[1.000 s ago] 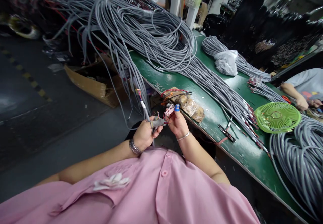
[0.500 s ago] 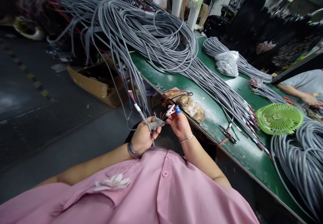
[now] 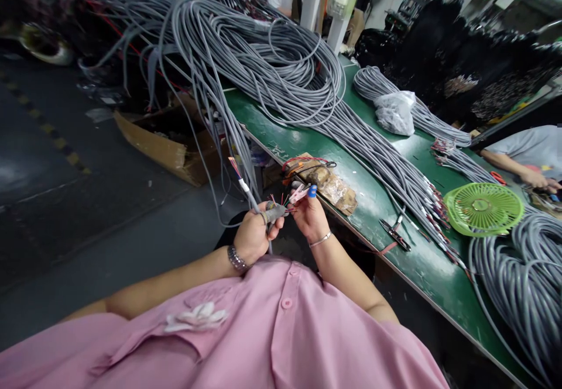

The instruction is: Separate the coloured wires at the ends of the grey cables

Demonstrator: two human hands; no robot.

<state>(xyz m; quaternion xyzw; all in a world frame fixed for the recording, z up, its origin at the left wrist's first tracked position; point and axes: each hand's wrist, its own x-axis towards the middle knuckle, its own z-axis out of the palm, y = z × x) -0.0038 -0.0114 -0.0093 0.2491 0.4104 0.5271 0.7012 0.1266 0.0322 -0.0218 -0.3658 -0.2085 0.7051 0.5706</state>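
My left hand (image 3: 253,237) is closed around a grey cable (image 3: 276,213). Thin coloured wires (image 3: 284,200) fan out of the cable's stripped end, toward my right hand. Another cable end with a white sleeve (image 3: 244,185) and bare coloured wires pokes up beside my left hand. Between the thumb and fingers of my right hand (image 3: 311,220) is a small pale pink clip (image 3: 299,193), close to the fanned wires. A blue cover (image 3: 312,191) sits on a fingertip of that hand. Whether its fingers also pinch a wire is too small to tell.
A taped block (image 3: 333,187) with red and black leads lies at the edge of the green table (image 3: 298,143). Bundled grey cables (image 3: 263,55) stretch across it. Wire strippers (image 3: 395,235), a green fan (image 3: 483,207) and a plastic bag (image 3: 395,111) lie rightward. Another person's arm (image 3: 511,164) is at far right.
Both hands stay close together. My left hand and its cable have shifted slightly right, nearer the clip. The view has moved a little.
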